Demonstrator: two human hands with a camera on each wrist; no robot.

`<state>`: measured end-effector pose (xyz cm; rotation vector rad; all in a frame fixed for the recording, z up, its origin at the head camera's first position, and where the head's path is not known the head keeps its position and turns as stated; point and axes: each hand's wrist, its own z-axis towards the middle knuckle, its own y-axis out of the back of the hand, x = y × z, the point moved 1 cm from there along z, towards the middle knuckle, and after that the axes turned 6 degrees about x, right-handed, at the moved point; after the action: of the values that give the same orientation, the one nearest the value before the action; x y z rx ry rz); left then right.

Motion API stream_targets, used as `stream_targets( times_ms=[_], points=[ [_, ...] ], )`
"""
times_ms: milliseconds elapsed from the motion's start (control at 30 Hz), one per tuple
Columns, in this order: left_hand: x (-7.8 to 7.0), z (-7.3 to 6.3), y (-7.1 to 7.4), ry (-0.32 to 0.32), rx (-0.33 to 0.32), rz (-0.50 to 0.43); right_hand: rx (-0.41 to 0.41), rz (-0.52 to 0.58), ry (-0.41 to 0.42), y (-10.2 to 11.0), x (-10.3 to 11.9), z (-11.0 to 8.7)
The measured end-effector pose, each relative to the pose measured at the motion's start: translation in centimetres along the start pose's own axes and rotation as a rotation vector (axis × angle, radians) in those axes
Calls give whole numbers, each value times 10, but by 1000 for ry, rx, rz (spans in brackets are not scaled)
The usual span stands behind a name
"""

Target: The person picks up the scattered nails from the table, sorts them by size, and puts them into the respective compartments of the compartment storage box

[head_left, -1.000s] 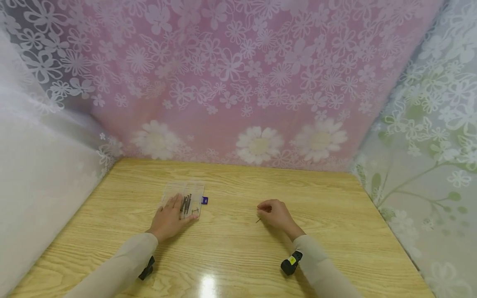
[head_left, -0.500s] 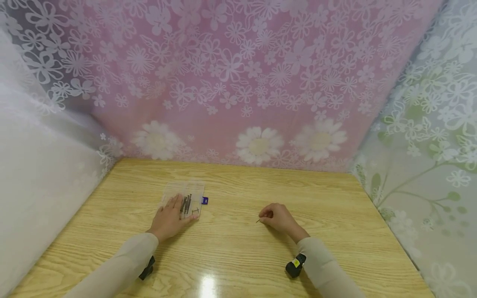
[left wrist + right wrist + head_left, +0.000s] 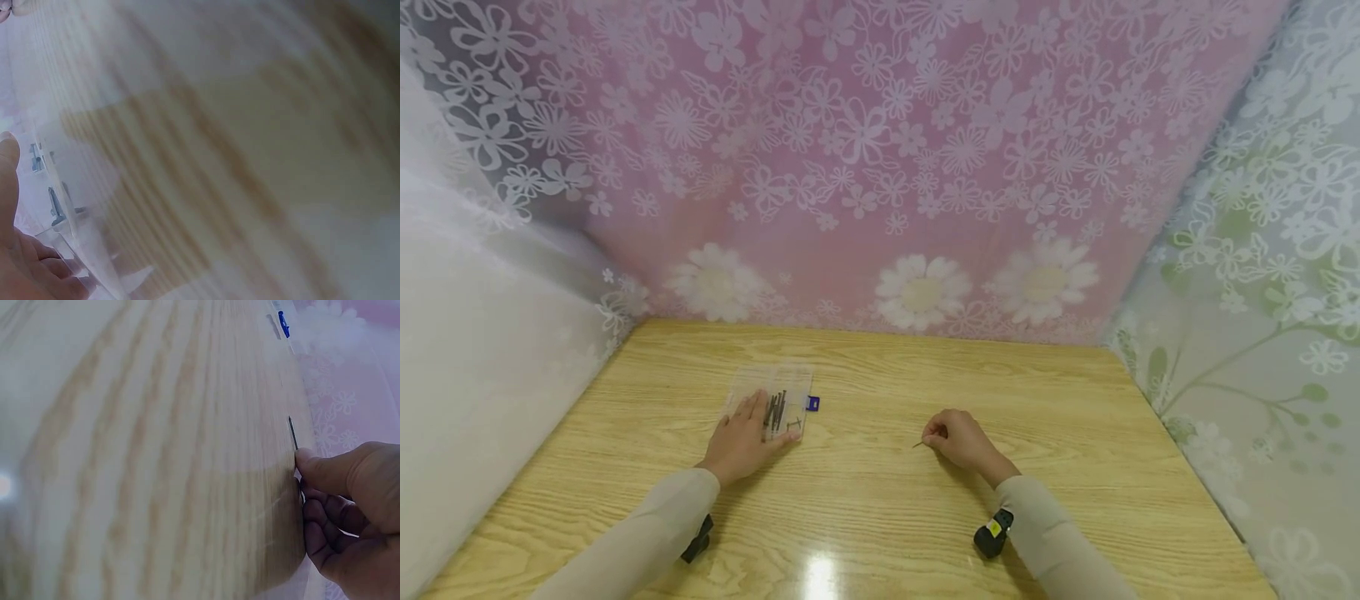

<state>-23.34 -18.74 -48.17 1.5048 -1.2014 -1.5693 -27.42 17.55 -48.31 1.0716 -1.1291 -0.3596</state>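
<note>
My left hand (image 3: 737, 442) lies with fairly straight fingers across the left and front of a clear plastic compartment box (image 3: 796, 377), its thumb along the front edge. Inside the box, a bundle of dark nails (image 3: 777, 410) lies beside the fingertips, and a few smaller nails (image 3: 793, 425) lie nearer the thumb. My right hand (image 3: 958, 437), well to the right of the box, pinches one thin nail (image 3: 293, 432) between thumb and fingers. Its pointed end sticks out leftward in the head view. The other end is hidden in the fingers.
The box's blue latch (image 3: 812, 404) juts from its right side. Both stand on a wood-grain table (image 3: 865, 508) that runs back to a pink flowered curtain (image 3: 850, 167). Pale sheets hang along both sides. A black wrist camera (image 3: 992, 535) is strapped under the right sleeve.
My right hand has shifted slightly right and toward me with the nail, which now points more flatly left. My left hand and the box have stayed in place.
</note>
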Motion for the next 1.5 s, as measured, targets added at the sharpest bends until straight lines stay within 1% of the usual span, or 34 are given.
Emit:
stream_targets(
  times_ms=[133, 233, 433, 600, 933, 1167, 1500],
  points=[
    [1, 1, 0, -1, -1, 0, 0, 10, -4, -2, 1, 2],
    [2, 2, 0, -1, -1, 4, -3, 32, -9, -4, 6, 5],
    [2, 2, 0, -1, 0, 5, -20, 97, -17, -15, 26, 12],
    [2, 1, -1, 0, 0, 4, -34, 141, 9, -25, 45, 23],
    [3, 2, -2, 2, -7, 19, -39, 167, 25, -44, 75, 45],
    [3, 3, -3, 9, -4, 11, -70, 187, 27, -52, 92, 58],
    [3, 2, -3, 4, -14, 1, -120, 220, 7, -62, 114, 72]
  ],
)
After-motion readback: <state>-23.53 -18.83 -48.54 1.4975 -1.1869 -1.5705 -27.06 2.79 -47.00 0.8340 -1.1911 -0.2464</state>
